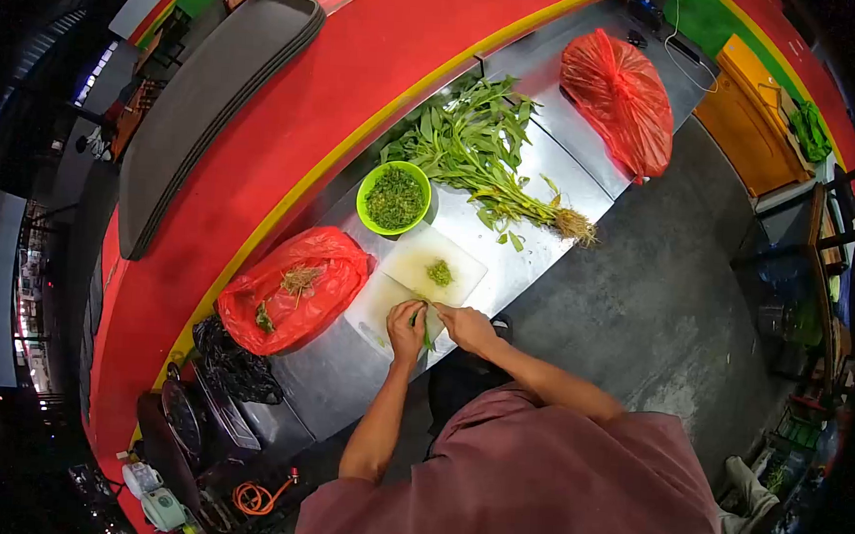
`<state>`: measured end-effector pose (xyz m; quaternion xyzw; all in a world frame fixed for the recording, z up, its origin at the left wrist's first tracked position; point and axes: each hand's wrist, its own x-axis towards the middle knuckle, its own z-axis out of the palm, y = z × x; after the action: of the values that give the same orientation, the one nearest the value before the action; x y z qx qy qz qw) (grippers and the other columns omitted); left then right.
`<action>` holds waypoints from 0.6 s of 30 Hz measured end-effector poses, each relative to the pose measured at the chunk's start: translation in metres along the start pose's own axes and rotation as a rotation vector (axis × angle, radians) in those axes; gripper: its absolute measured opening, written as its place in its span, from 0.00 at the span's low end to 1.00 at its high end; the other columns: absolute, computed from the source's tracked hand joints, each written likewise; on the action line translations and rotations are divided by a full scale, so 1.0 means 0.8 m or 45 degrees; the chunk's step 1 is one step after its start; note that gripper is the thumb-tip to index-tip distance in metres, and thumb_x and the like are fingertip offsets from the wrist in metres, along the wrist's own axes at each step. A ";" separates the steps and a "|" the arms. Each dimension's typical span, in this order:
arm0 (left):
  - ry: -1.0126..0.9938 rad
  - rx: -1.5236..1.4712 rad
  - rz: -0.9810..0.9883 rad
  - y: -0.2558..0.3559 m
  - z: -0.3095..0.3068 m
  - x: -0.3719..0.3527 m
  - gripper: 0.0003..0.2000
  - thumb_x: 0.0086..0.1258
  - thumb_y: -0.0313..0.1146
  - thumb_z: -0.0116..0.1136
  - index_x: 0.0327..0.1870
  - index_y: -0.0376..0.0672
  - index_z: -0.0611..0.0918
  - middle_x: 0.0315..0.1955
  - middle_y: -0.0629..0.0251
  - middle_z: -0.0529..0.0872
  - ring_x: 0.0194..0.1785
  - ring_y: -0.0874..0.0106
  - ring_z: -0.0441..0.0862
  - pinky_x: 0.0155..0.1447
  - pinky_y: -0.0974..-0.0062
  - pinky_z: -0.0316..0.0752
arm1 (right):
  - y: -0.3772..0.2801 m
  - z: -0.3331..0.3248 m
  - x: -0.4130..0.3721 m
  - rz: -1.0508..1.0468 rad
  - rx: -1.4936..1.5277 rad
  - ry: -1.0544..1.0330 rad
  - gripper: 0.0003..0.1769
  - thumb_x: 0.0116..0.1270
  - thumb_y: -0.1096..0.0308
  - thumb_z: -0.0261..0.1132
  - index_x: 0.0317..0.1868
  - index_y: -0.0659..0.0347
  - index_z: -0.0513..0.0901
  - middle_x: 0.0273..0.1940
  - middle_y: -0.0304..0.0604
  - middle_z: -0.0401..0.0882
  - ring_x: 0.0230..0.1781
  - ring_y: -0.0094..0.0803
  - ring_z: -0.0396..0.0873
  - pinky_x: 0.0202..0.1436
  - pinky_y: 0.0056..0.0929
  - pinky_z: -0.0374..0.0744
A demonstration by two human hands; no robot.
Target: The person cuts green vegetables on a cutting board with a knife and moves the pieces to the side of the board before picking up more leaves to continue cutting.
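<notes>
**Chopping greens, barely a dent so far**

Watching the head cam from my end: left hand pinches a few green stems at the near edge of the cutting board. Right hand is curled right against them, can't tell what it grips. Small chopped pile on the board, green bowl looks well filled. Big rooted bunch lies beyond, so I'd guess most is left.

On the counter, the bowl sits just behind the cutting board. A bag lies left of the board; the leafy bundle and a second bag lie right.
</notes>
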<state>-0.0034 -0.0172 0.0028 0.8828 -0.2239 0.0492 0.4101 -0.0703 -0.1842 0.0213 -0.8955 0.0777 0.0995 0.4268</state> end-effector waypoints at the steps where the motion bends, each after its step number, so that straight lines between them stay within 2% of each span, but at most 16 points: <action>1: 0.002 0.019 0.029 -0.001 0.001 0.000 0.06 0.68 0.24 0.66 0.43 0.34 0.89 0.44 0.53 0.90 0.50 0.54 0.85 0.59 0.61 0.78 | 0.001 0.002 0.000 -0.003 -0.002 -0.004 0.20 0.81 0.56 0.56 0.67 0.48 0.81 0.34 0.62 0.87 0.37 0.63 0.86 0.42 0.59 0.83; 2: 0.036 0.000 0.065 -0.002 0.003 -0.001 0.06 0.65 0.23 0.67 0.42 0.36 0.89 0.43 0.57 0.90 0.49 0.55 0.84 0.57 0.60 0.77 | 0.002 0.003 -0.001 -0.015 -0.038 0.008 0.20 0.81 0.56 0.56 0.67 0.49 0.81 0.34 0.62 0.87 0.37 0.63 0.86 0.42 0.59 0.83; 6: -0.059 0.035 0.104 -0.001 -0.003 0.000 0.07 0.67 0.21 0.65 0.44 0.34 0.88 0.44 0.55 0.89 0.50 0.54 0.84 0.58 0.60 0.77 | 0.020 0.031 0.020 0.024 -0.104 -0.046 0.20 0.81 0.55 0.55 0.66 0.49 0.82 0.35 0.62 0.87 0.37 0.63 0.86 0.41 0.60 0.83; 9: -0.049 0.032 0.157 -0.002 -0.004 -0.002 0.07 0.68 0.22 0.64 0.44 0.34 0.88 0.45 0.55 0.88 0.50 0.55 0.84 0.58 0.60 0.77 | -0.011 -0.001 0.015 0.010 -0.001 -0.009 0.20 0.81 0.54 0.55 0.66 0.49 0.82 0.37 0.63 0.87 0.37 0.63 0.86 0.42 0.61 0.83; 13: -0.033 0.042 0.104 -0.003 -0.001 -0.003 0.08 0.66 0.19 0.65 0.45 0.34 0.88 0.45 0.55 0.89 0.51 0.54 0.84 0.58 0.60 0.78 | -0.003 -0.005 0.004 0.009 -0.029 -0.024 0.21 0.81 0.53 0.54 0.64 0.51 0.84 0.39 0.63 0.88 0.38 0.64 0.86 0.43 0.61 0.82; 14: -0.023 0.024 0.099 -0.003 -0.001 -0.005 0.08 0.67 0.19 0.64 0.45 0.33 0.88 0.45 0.54 0.89 0.51 0.54 0.84 0.58 0.60 0.78 | 0.002 -0.004 -0.004 -0.022 -0.018 -0.020 0.20 0.82 0.55 0.52 0.65 0.50 0.81 0.37 0.61 0.88 0.38 0.60 0.87 0.42 0.60 0.82; 18: -0.022 0.000 0.072 0.003 -0.002 -0.005 0.08 0.67 0.19 0.63 0.45 0.33 0.88 0.46 0.54 0.89 0.51 0.54 0.84 0.59 0.61 0.78 | 0.011 0.008 -0.004 -0.059 -0.080 -0.007 0.22 0.82 0.54 0.52 0.67 0.52 0.81 0.37 0.61 0.88 0.38 0.58 0.88 0.41 0.57 0.83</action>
<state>-0.0078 -0.0158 0.0048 0.8765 -0.2523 0.0530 0.4066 -0.0757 -0.1845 0.0115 -0.9097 0.0528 0.0946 0.4010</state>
